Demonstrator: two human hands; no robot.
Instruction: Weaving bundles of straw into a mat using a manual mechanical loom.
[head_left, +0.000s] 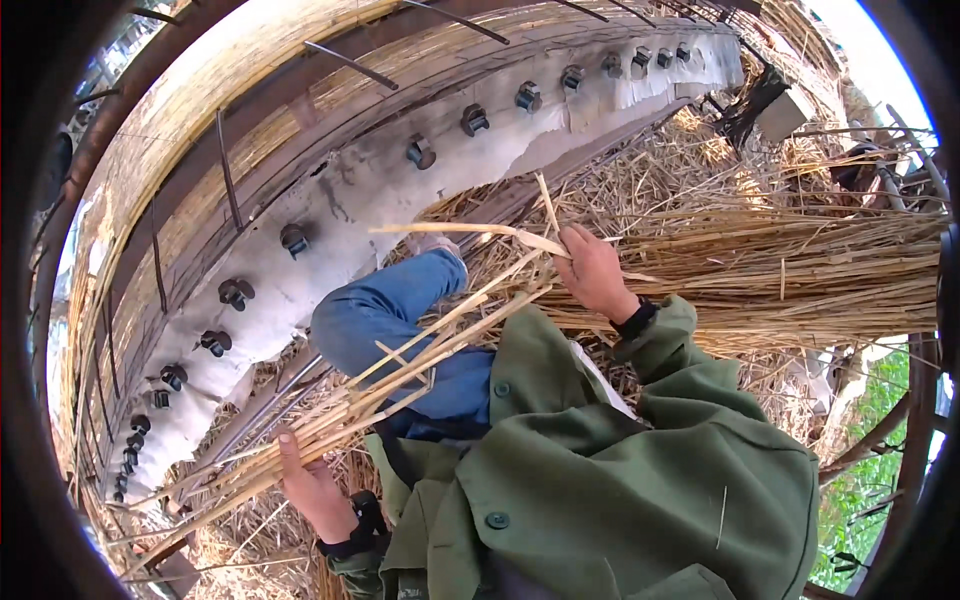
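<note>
My left hand at the lower left is closed around a loose bundle of dry straw-coloured reed stalks, which slants up to the right across my blue-jeaned leg and green jacket. Higher up on the right, my right hand pinches a few pale stalks, one bent sideways to the left and one pointing up. A thick heap of long reeds lies just beyond my right hand.
A curved white sheet band with a row of dark metal fittings arches across the top and left, beside rusty beams and rods. Loose straw covers the ground. Dark wire hangs upper right; greenery shows at the right edge.
</note>
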